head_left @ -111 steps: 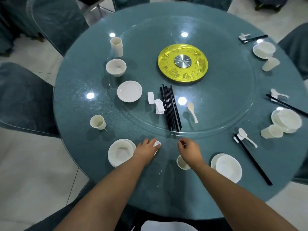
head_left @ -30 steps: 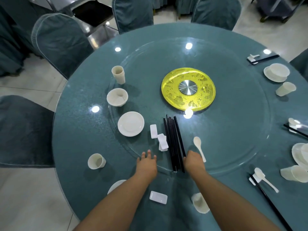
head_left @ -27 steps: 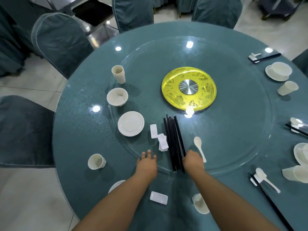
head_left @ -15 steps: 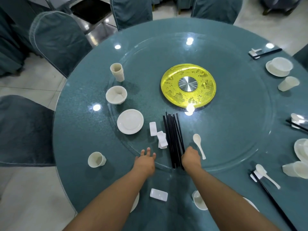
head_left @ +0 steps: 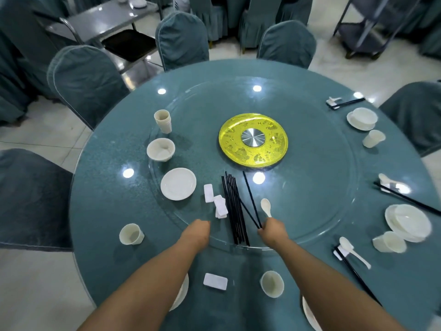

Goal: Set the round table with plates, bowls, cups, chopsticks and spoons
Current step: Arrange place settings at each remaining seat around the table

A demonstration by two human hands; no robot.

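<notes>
The right hand (head_left: pixel 272 229) pinches a chopstick pair (head_left: pixel 250 201), fanned clear of the bundle (head_left: pixel 232 206) for the near-edge setting. The left hand (head_left: pixel 196 231) appears curled, empty.

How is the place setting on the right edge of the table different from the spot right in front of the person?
The right setting has a bowl on its plate, plus chopsticks and a spoon on a rest. The near spot has only a bare chopstick rest; its chopsticks are in the right hand. Both have a white cup.
</notes>
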